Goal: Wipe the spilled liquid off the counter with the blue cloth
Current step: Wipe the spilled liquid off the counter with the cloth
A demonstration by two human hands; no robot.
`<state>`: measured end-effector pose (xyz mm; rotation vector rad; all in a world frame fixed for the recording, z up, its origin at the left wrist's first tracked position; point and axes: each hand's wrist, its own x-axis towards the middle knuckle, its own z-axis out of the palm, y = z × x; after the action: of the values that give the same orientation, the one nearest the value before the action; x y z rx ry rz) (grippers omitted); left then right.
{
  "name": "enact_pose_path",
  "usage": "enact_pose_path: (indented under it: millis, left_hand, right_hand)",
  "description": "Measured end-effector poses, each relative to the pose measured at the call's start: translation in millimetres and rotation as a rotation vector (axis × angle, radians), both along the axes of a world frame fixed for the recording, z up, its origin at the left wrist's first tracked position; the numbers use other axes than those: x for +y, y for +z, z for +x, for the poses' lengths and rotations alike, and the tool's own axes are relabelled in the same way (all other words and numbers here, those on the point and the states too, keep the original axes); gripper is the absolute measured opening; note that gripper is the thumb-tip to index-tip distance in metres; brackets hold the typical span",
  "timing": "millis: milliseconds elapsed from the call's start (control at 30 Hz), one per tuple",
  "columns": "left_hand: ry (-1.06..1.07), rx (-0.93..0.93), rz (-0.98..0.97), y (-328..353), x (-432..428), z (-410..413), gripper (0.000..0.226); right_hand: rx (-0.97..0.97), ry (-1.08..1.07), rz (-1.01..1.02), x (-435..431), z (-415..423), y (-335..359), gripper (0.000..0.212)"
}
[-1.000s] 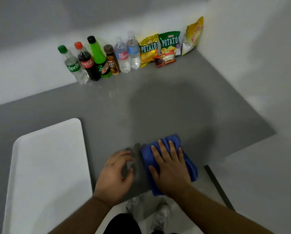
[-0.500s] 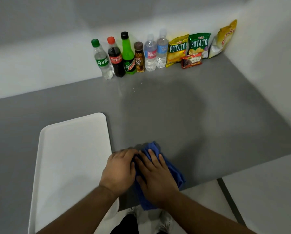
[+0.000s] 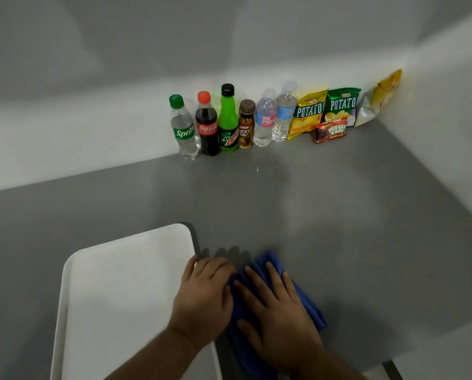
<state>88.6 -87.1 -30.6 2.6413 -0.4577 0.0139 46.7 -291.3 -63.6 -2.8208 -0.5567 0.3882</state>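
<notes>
Blue cloth is lying bunched at the near edge of the grey table, just right of the white tray, with part of it hanging past that edge. The right hand is pressing flat on top of the cloth, its fingers spread and extended, not clenched around the fabric. The left hand is sitting right beside it, palm down, overlapping the tray's right rim and touching the cloth's left side; its fingers are loosely curled and are not gripping anything that shows. The tray is occupying the near left part of the table and is running off the bottom of the view. Farther out, near the middle of the table toward the back, a few small bright specks of liquid are glinting on the surface, well apart from the cloth. Along the far edge, against the wall, a row of bottles is standing upright: a Sprite bottle, a Coca-Cola bottle, a green Mountain Dew bottle, a small brown bottle and two water bottles. Right of them, toward the far right corner, two potato chip bags and a yellow bag are leaning on the wall, with a red snack pack lying in front.
</notes>
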Motion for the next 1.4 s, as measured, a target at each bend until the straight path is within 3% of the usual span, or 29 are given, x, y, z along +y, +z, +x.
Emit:
enact_pose_path:
  millis: [133,267,533,900,1133,1400]
  left_hand:
    - [0.111,0.031,-0.011,4,23,67,0.043]
    - [0.240,0.075,-0.041,0,43,124,0.036]
    - [0.301,0.109,-0.087,-10,38,154,0.037]
    - [0.201,0.112,0.012,-6,1,159,0.041]
    - [0.218,0.078,0.013,-10,-5,158,0.038]
    - [0.230,0.113,-0.022,-8,2,160,0.042]
  right_hand:
    - [-0.034,-0.051,-0.004,26,72,-3,0.069]
    - [-0.056,-0.079,-0.095,55,143,-2,0.068]
    - [-0.162,-0.105,-0.001,81,220,-6,0.066]
    - [-0.146,-0.316,-0.081,-84,196,-9,0.067]
    - [-0.128,-0.654,-0.118,-201,159,-6,0.075]
    - [-0.076,-0.764,-0.183,-189,229,-7,0.074]
